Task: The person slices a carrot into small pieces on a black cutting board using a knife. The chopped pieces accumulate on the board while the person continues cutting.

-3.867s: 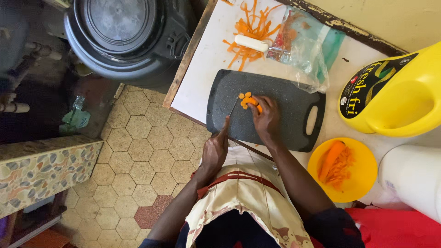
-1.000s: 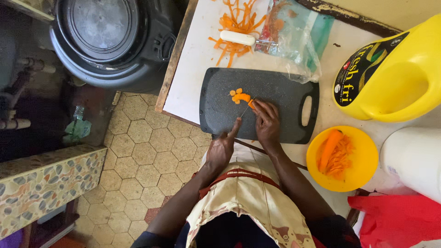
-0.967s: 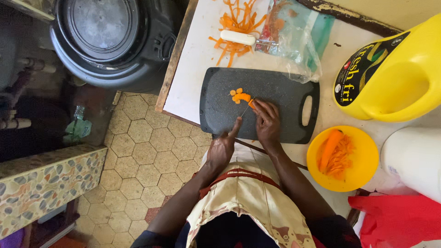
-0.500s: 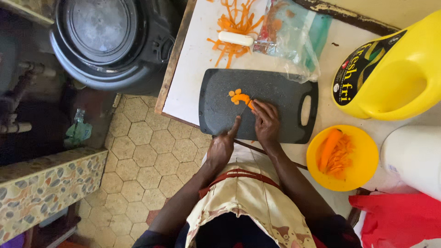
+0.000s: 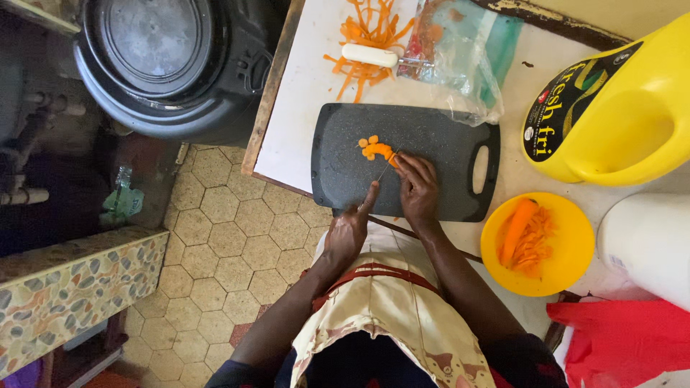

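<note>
A dark grey cutting board (image 5: 431, 136) lies on the white table. On it sits a small pile of orange carrot slices (image 5: 374, 149). My left hand (image 5: 346, 231) grips a knife (image 5: 384, 169), index finger stretched along it, the thin blade reaching toward the slices. My right hand (image 5: 417, 188) rests on the board with its fingertips pinning a small carrot end (image 5: 393, 162) right beside the blade.
A yellow bowl (image 5: 568, 266) with a peeled carrot and shavings stands right of the board. Behind are a white-handled peeler (image 5: 370, 54) on orange peelings, a plastic bag (image 5: 460, 54), a yellow jug (image 5: 618, 108), a white container (image 5: 647, 248). A black drum (image 5: 165, 65) stands left of the table.
Over nearly four seconds the carrot piece under my right hand has shrunk to a small end and the slice pile has grown. In the last second both hands barely move.
</note>
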